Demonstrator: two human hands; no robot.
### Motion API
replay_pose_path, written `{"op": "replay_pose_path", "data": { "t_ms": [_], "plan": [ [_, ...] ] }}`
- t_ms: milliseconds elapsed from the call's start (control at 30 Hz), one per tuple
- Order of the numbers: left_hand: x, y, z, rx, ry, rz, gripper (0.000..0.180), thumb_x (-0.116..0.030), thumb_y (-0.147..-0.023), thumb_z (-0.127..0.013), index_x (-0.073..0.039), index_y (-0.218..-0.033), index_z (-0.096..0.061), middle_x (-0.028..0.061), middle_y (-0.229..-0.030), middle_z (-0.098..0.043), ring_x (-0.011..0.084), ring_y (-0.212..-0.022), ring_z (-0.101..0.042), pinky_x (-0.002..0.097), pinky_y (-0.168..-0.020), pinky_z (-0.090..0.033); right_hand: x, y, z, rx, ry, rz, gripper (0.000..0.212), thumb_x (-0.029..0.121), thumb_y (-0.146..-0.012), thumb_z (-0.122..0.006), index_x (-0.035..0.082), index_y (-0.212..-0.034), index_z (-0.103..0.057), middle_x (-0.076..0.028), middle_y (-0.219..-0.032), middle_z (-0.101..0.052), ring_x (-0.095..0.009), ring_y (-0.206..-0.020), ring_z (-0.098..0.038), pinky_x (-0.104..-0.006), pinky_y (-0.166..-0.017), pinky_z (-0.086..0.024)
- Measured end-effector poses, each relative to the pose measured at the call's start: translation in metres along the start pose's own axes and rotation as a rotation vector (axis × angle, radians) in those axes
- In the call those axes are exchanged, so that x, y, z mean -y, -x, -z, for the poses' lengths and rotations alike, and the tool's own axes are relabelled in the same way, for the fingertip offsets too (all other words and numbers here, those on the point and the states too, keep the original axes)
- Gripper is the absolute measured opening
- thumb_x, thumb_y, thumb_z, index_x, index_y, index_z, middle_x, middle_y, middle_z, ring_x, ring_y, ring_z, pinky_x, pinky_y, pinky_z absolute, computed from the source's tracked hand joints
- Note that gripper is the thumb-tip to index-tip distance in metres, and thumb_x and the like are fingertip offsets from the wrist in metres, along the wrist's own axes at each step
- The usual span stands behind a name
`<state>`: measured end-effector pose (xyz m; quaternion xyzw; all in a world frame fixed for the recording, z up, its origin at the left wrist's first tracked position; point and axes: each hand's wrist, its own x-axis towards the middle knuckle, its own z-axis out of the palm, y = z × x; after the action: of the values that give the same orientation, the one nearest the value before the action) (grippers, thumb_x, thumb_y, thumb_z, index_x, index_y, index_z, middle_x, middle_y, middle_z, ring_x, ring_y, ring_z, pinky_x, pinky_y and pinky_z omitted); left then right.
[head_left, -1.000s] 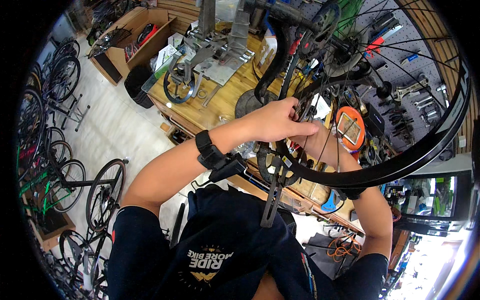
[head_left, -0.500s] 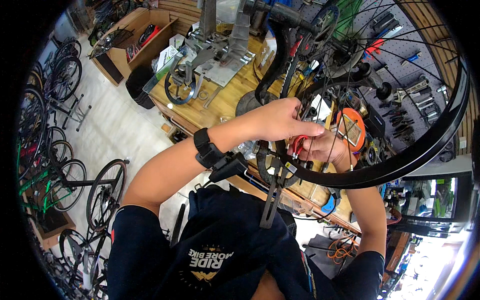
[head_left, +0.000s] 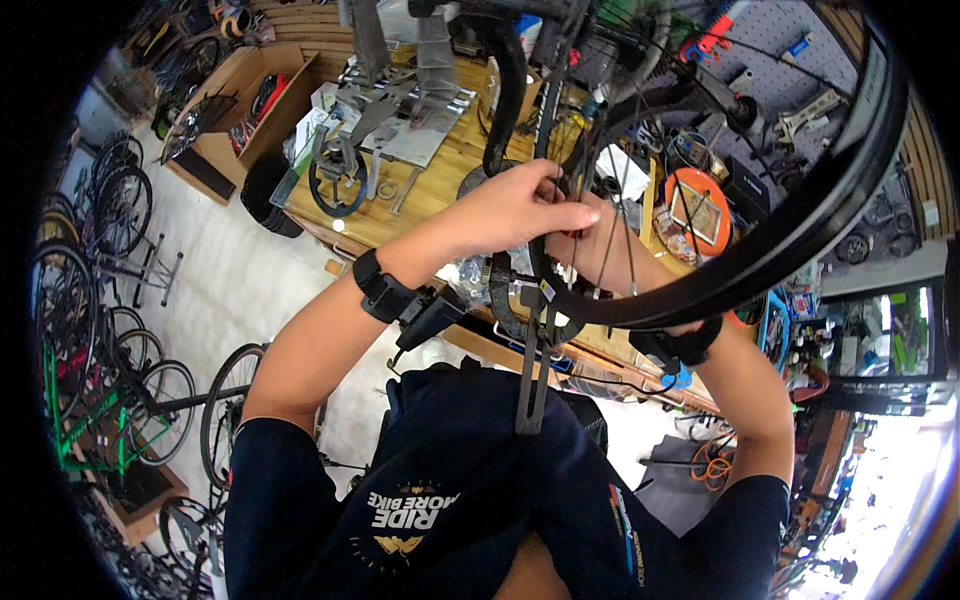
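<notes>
A black-rimmed spoked bicycle wheel (head_left: pixel 760 290) stands upright in a metal truing stand (head_left: pixel 505 100) before me. Its slotted gauge arm (head_left: pixel 531 385) sticks out toward my chest at the near rim. My left hand (head_left: pixel 535 205) is closed beside the rim, thumb stretched across toward the spokes; what its curled fingers grip is hidden. Beyond the spokes, my right hand (head_left: pixel 603 243) is closed on a small red spoke wrench (head_left: pixel 571 234), mostly covered by the fingers. The two hands nearly meet at the rim.
The wooden workbench (head_left: pixel 430 190) carries a vise-like metal fixture, a small ring-shaped wheel, and an orange round tray (head_left: pixel 697 212). Tools hang on a pegboard (head_left: pixel 785 70) at the back right. Bicycles (head_left: pixel 150 400) line the left, near a cardboard box (head_left: pixel 255 125).
The view has shifted, and the wheel shows further left and higher. The rim looks turned slightly. The red spoke wrench, plainly visible before, is now mostly hidden by my hands.
</notes>
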<state>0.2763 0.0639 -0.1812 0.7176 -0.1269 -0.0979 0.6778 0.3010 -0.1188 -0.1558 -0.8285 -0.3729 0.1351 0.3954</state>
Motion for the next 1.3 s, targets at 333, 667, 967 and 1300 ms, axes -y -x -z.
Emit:
{"op": "replay_pose_path", "data": {
  "t_ms": [333,667,967,1300],
  "plan": [
    [0.001,0.014,0.006,-0.092,0.067,-0.070,0.081,-0.044,-0.084,-0.075,0.016,-0.129,-0.045,0.0138,-0.100,-0.067,0.0150,-0.090,-0.062,0.0265,-0.074,-0.048,0.020,0.003,0.020,0.355,-0.663,-0.384,0.032,0.038,-0.086,-0.076,0.008,-0.093,-0.066,0.006,-0.073,-0.060,-0.004,-0.061,-0.053,-0.0196,-0.053,-0.039],
    [-0.015,0.015,0.003,-0.049,0.057,-0.068,0.081,-0.046,-0.084,-0.074,0.018,-0.126,-0.047,0.0142,-0.097,-0.065,0.0134,-0.089,-0.059,0.0262,-0.076,-0.048,-0.032,-0.010,0.028,0.667,-0.748,-0.260,0.028,0.027,-0.087,-0.073,0.011,-0.108,-0.063,0.006,-0.091,-0.063,-0.001,-0.071,-0.054,-0.0169,-0.054,-0.042],
    [0.000,0.016,0.008,-0.075,0.176,0.020,0.080,-0.033,-0.084,-0.077,0.017,-0.133,-0.039,0.0126,-0.100,-0.063,0.0147,-0.089,-0.061,0.0260,-0.076,-0.050,0.003,-0.025,0.011,0.419,-0.442,-0.169,0.038,0.040,-0.091,-0.063,0.003,-0.099,-0.062,-0.001,-0.079,-0.059,-0.011,-0.069,-0.057,-0.0260,-0.061,-0.046],
    [-0.019,0.017,0.008,-0.057,0.013,0.077,0.063,-0.026,-0.089,-0.073,0.009,-0.133,-0.044,0.0128,-0.112,-0.063,0.0169,-0.104,-0.061,0.0296,-0.089,-0.049,-0.035,-0.021,0.015,0.547,-0.718,-0.193,0.015,0.017,-0.087,-0.063,0.003,-0.092,-0.060,-0.003,-0.083,-0.061,-0.012,-0.074,-0.059,-0.0265,-0.065,-0.046]
  ]
}}
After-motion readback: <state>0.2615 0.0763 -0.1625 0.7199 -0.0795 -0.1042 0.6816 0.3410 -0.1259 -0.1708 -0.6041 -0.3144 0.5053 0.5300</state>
